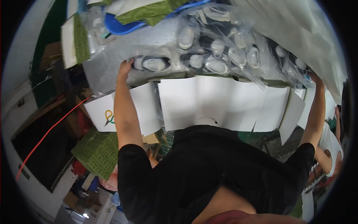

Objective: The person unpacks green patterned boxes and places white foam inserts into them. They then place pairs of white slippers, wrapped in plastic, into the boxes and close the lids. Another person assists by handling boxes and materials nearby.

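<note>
At the left, my left hand (pixel 126 68) has its fingers closed at the end of a dark-and-white shoe (pixel 153 64) in a clear plastic bag, lying on its side of the work surface. Far to the right, my right hand (pixel 316 79) reaches in beside more bagged shoes (pixel 300 64); plastic and the view's rim hide its fingers. Between the hands, several bagged shoes (pixel 216 66) lie in a loose heap with pale insides facing up. White box flaps (pixel 223 100) hang along the near edge, in front of my body.
A blue tub (pixel 123 29) with green-patterned boxes (pixel 149 13) stands at the far left. Yellow-handled scissors (pixel 108 116) lie on the left flap. A pale sheet (pixel 298 26) drapes at far right. Another person (pixel 330 147) is at the right. Green boxes (pixel 97 152) stack lower left.
</note>
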`<state>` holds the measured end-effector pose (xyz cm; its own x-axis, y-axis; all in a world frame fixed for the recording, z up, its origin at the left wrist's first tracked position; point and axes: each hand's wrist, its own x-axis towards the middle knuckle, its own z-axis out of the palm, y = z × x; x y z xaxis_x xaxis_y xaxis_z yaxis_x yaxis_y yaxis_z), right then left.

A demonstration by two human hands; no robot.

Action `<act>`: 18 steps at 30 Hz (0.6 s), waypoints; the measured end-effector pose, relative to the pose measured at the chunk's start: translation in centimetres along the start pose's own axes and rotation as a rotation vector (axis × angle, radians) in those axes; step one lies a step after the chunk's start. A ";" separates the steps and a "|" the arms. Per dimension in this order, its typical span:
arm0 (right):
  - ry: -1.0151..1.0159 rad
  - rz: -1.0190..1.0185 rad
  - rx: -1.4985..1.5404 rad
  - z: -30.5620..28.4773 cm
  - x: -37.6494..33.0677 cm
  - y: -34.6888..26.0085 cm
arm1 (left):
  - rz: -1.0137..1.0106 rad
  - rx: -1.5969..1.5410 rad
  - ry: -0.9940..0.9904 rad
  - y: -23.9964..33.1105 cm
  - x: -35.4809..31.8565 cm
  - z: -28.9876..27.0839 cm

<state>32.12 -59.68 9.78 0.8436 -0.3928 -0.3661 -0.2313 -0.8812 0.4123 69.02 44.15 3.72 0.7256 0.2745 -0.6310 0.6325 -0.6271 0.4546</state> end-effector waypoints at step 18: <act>-0.450 0.011 0.407 -11.6 -3.3 -10.6 | 0.332 -0.737 -0.280 2.8 -9.5 -3.8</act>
<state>37.40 -45.94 16.30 0.5727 -0.3970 -0.7172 -0.4810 -0.8712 0.0982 64.92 42.57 13.38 0.8723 -0.0906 -0.4805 0.4838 0.0176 0.8750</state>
